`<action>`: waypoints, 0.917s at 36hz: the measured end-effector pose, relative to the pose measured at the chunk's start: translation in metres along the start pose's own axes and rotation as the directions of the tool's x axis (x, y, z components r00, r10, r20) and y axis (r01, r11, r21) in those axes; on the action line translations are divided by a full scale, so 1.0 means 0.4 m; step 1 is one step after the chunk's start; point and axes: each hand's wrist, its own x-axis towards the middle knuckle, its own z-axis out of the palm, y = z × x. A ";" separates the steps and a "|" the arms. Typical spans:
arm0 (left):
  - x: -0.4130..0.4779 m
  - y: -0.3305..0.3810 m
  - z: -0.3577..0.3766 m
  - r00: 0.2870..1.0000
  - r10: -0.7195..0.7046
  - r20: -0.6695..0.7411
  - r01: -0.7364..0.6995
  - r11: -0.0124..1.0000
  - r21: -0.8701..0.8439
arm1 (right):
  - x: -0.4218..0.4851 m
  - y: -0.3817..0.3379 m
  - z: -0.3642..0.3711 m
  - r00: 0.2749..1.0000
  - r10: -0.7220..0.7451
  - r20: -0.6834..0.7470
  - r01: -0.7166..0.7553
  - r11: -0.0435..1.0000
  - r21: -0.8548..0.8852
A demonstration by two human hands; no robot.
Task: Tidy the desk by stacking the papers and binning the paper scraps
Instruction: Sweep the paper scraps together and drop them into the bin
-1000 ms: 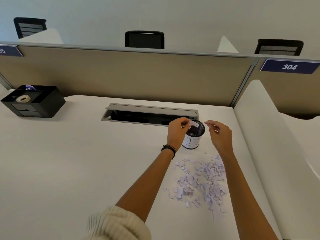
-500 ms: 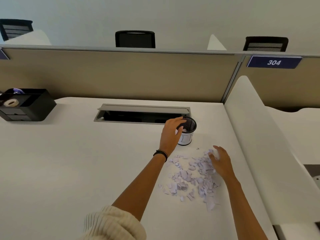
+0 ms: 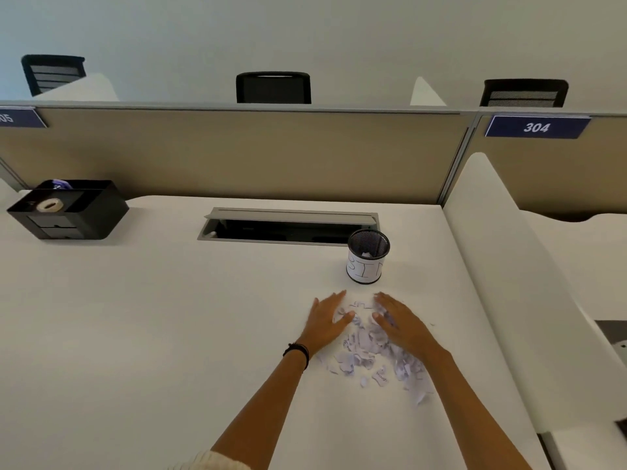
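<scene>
We are on the binning step: our left hand (image 3: 327,320) and right hand (image 3: 400,322) lie flat, fingers straight, flanking the scraps (image 3: 369,354) on the surface (image 3: 169,317) — near the bin (image 3: 368,257). Next we'd likely press a bunch together and lift it over the rim.

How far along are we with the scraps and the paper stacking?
Done: a white scrap shows inside the bin. In hand: left hand and right hand press on the scrap pile. Left: most scraps lie on the desk; no papers to stack in view.
</scene>
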 end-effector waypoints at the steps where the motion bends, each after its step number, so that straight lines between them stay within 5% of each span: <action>1: -0.005 0.008 0.003 0.998 0.016 0.055 -0.014 1.000 -0.027 | -0.007 -0.004 0.006 1.000 -0.012 0.023 0.012 1.000 0.020; 5: -0.029 0.025 0.001 0.981 0.057 0.183 -0.051 0.998 -0.034 | -0.029 -0.017 0.007 0.996 -0.044 0.071 0.040 0.997 0.060; 11: -0.055 0.024 -0.004 0.959 0.090 0.268 -0.117 0.989 0.086 | -0.072 0.000 -0.010 0.983 -0.018 -0.183 0.010 0.999 -0.045; 16: -0.070 0.019 0.010 0.952 0.113 0.286 -0.176 0.962 0.207 | -0.092 0.010 0.004 0.996 -0.003 -0.087 -0.003 0.997 -0.075; 33: -0.122 0.055 0.022 0.996 0.091 -0.011 -0.088 0.980 0.177 | -0.072 -0.042 0.036 0.998 -0.046 -0.052 0.042 0.996 -0.077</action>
